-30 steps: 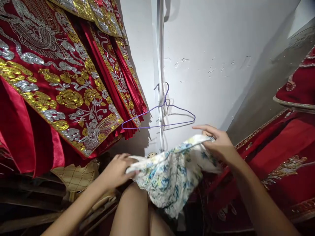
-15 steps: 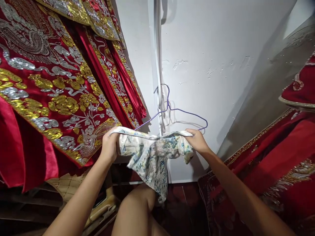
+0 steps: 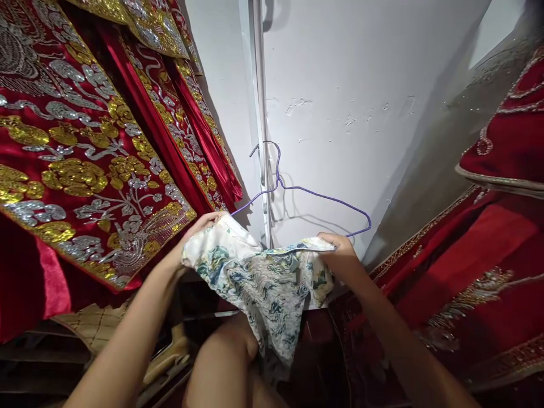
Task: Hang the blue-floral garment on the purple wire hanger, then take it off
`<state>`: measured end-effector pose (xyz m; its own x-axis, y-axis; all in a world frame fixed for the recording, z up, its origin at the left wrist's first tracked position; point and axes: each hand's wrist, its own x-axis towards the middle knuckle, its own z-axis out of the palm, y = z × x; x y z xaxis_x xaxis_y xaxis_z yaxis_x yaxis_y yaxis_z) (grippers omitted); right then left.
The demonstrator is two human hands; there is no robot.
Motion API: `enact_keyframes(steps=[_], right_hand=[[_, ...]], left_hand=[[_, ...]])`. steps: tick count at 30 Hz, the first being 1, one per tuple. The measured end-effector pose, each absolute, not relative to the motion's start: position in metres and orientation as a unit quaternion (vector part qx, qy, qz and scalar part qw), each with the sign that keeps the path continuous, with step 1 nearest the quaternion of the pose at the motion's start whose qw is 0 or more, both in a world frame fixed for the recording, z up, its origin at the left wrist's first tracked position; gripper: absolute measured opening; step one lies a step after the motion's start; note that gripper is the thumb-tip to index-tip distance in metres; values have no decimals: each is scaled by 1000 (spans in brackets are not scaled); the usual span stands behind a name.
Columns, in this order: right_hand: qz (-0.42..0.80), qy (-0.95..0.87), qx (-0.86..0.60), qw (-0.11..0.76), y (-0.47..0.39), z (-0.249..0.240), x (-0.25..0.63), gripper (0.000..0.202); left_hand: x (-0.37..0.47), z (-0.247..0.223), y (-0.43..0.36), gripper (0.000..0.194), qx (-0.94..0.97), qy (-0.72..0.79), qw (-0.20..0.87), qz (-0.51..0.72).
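A white top with a blue, green and yellow floral print hangs between my two hands, its lower part gathered and drooping to a point. My left hand is closed on the top's left shoulder area, its fingers partly behind the cloth. On the other side my right hand pinches the upper edge of the fabric. Behind the top is a purple wire hanger, its hook up by the white vertical strip. The hanger's bottom is hidden by the cloth, so I cannot tell how far it sits inside.
Red garments with gold and silver sequins hang on the left. More red embroidered cloth fills the right. A white wall with a vertical metal strip stands ahead. Below left is a woven chair, near my bare knee.
The left side of the top has turned and spread, showing more printed cloth. My left hand has shifted slightly, and the view has swung a little to the right.
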<state>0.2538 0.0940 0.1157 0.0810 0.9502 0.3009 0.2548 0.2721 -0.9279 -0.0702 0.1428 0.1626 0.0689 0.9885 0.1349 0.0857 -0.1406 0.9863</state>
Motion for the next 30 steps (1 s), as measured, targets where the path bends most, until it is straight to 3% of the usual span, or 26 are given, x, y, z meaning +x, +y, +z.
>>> enact_keyframes(steps=[3, 5, 9, 11, 14, 16, 20, 22, 24, 28, 30], right_hand=[[320, -591, -513, 534, 92, 117, 253, 19], [317, -593, -510, 536, 91, 115, 245, 18], [311, -620, -473, 543, 84, 109, 227, 13], [300, -639, -457, 541, 79, 109, 222, 9], [308, -652, -453, 524, 70, 114, 227, 4], [323, -635, -468, 523, 63, 118, 239, 25], [280, -554, -503, 601, 56, 126, 276, 101], [242, -538, -535, 604, 59, 132, 296, 110], [197, -561, -579, 558, 65, 142, 313, 97], [147, -653, -581, 463, 72, 170, 331, 22], [182, -669, -546, 470, 74, 178, 328, 17]], left_hand=[[-97, 181, 126, 62, 626, 429, 481, 439], [-98, 191, 116, 61, 707, 457, 370, 393], [-71, 202, 109, 46, 789, 525, 10, 320], [-57, 202, 113, 41, 788, 522, -69, 320], [-44, 198, 120, 37, 790, 501, -82, 345], [-40, 194, 123, 36, 791, 489, -67, 361], [-38, 190, 127, 40, 796, 463, -39, 388], [-38, 192, 129, 40, 796, 460, -35, 391], [-40, 197, 130, 40, 800, 461, -40, 381], [-55, 204, 130, 34, 791, 459, -78, 397], [-64, 200, 130, 31, 763, 470, -72, 437]])
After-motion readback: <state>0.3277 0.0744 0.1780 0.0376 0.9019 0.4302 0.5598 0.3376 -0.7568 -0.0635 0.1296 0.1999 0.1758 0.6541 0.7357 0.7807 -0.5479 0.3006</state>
